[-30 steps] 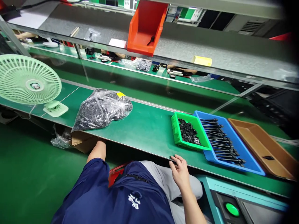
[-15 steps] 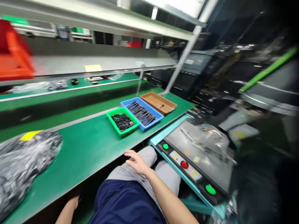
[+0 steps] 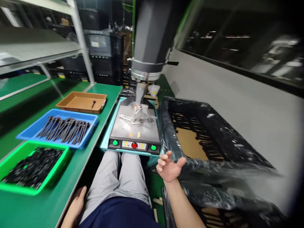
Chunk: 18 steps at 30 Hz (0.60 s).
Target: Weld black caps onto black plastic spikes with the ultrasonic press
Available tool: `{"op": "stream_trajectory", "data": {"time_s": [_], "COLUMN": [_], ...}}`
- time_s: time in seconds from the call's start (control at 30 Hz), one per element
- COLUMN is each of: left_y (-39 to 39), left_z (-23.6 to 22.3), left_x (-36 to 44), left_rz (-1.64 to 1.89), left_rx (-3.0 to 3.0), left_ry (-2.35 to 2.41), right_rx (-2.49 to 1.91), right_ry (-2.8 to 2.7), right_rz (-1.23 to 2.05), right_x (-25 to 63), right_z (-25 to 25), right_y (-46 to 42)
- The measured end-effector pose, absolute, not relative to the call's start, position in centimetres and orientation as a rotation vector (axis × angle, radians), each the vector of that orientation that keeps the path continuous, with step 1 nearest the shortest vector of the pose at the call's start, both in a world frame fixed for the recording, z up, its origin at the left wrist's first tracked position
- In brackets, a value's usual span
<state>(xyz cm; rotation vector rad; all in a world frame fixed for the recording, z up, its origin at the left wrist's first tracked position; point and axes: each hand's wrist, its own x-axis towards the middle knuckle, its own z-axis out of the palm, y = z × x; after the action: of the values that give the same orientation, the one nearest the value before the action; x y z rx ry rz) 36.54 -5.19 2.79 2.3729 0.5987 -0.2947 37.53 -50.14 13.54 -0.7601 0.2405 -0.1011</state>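
My right hand (image 3: 169, 167) is raised with its palm up and its fingers apart and partly curled, holding nothing. It is just right of the front of a press-like machine (image 3: 135, 126), near the rim of a crate lined with black plastic (image 3: 187, 161). My left hand (image 3: 78, 202) hangs low between the green table's edge and my left thigh; its fingers are mostly hidden. On the machine's metal plate lie a clear plastic bag (image 3: 140, 110) and small parts. Its front panel has two green buttons (image 3: 115, 142) and a red button (image 3: 134, 145) between them.
On the green table (image 3: 78, 158) at left stand a green tray (image 3: 35, 190) of small black parts, a blue tray (image 3: 30, 129) of black stick-like parts and a brown tray (image 3: 68, 101) with one dark piece. A grey machine head (image 3: 152, 38) hangs above the plate.
My view has swung right, bringing the machine to the middle and the lined crate into sight. My right hand has moved from over my lap to the machine's right side and turned up.
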Motion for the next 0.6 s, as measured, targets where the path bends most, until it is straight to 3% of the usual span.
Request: {"op": "stream_trajectory", "data": {"time_s": [0.1, 0.4, 0.53, 0.6], "left_y": [-7.4, -14.0, -16.2, -16.9], "left_z": [2.1, 3.0, 3.4, 3.5], "left_x": [40.8, 50.1, 51.5, 51.7], "left_rz": [-0.456, -0.445, -0.512, -0.576], "left_rx": [2.281, 2.613, 2.766, 2.815], "left_ry": [0.301, -0.170, -0.219, -0.204], "right_rx": [-0.767, -0.969, -1.253, -1.472], "right_ry": [0.201, 0.224, 0.829, 1.456], "right_rz": [-0.161, -0.505, -0.648, -0.478], "right_x": [36.2, 29.0, 22.1, 18.1], "right_z": [14.2, 17.7, 14.7, 12.5], "right_y": [-53.1, -62.8, -65.6, -65.6]}}
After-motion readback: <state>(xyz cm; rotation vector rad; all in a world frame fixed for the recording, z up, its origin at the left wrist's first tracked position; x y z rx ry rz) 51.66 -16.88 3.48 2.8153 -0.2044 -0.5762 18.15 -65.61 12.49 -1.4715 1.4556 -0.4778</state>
